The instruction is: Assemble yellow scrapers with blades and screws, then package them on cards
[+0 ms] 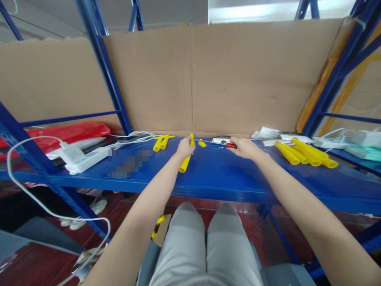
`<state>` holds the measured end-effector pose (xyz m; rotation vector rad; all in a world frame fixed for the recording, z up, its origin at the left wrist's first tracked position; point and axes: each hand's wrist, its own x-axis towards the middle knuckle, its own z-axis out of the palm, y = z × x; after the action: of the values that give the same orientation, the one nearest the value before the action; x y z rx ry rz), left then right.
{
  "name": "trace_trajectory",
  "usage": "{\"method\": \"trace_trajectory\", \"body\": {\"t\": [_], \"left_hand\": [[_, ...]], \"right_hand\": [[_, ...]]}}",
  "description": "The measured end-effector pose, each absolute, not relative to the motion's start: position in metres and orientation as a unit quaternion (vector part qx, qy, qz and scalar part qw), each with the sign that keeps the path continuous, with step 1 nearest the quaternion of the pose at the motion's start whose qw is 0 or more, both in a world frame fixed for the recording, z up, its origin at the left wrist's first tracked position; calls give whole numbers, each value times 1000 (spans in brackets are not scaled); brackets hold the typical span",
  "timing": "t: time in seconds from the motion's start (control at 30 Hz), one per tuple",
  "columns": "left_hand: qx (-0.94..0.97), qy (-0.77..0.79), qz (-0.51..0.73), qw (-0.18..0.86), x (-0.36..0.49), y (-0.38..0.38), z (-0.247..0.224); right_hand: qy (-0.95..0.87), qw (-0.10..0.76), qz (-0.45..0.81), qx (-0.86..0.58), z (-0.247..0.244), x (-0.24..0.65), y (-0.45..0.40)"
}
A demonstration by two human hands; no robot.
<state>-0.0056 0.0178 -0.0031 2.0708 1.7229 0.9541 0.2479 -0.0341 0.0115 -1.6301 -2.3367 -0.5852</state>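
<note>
My left hand (185,147) is closed around a yellow plastic piece (185,163), whose tube end points down toward the shelf's front edge. The fingers of my right hand (241,147) are wrapped round the red handle of a screwdriver (231,145). Its thin shaft runs left toward the top of the held yellow piece; whether the tip touches it is too small to tell. A small yellow part (202,143) lies between the hands, beyond the shaft. Tiny metal bits rest on the blue shelf just left of the red handle.
Several yellow pieces (306,153) lie at the right of the blue shelf (226,174), and two more (160,143) at the left. A white power strip (89,159) with cables and a red bag (74,133) are far left. Cardboard (238,79) stands behind.
</note>
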Motion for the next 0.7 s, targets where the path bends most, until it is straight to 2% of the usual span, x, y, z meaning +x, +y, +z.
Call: {"method": "trace_trajectory", "body": {"t": [0.17, 0.33, 0.57, 0.7], "left_hand": [[715, 599, 331, 142, -6, 18, -3], [710, 602, 334, 149, -5, 16, -1], [708, 603, 335, 151, -4, 16, -2], [711, 599, 340, 146, -5, 18, -4]], "right_hand": [[-793, 92, -173, -576, 12, 244, -37], [-804, 126, -142, -564, 12, 245, -34], [-788, 111, -195, -573, 13, 244, -36], [-791, 110, -185, -573, 13, 243, -37]]}}
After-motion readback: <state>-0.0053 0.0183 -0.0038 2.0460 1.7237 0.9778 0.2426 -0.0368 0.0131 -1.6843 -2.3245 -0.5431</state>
